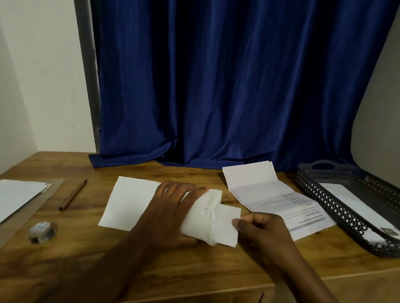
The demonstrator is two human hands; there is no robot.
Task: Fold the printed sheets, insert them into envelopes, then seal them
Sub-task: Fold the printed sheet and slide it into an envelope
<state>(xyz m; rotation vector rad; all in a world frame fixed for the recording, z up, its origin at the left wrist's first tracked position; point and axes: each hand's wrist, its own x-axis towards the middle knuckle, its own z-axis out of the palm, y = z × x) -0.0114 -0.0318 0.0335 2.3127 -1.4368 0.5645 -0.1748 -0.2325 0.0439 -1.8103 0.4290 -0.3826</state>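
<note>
Here our left hand (174,213) clamps the white envelope (132,203), its long axis running toward the worktop's (200,267) far-left corner. Our right hand (258,229) pinches the crumpled folded sheet (223,224) entering its rumpled mouth.

Room was dim overall, light soft & even, source not visible. The deep blue pleated curtain (248,79) went near black in its folds, esp. upper left of centre. Left of the curtain, the plain white wall (35,74) was the brightest area, no glare. Below the curtain, the brown wood-grain table (154,265) carried a faint shadow under the forearms. Wide-angle bend at frame edges. Detail soft throughout, slight blur near the bottom.
</note>
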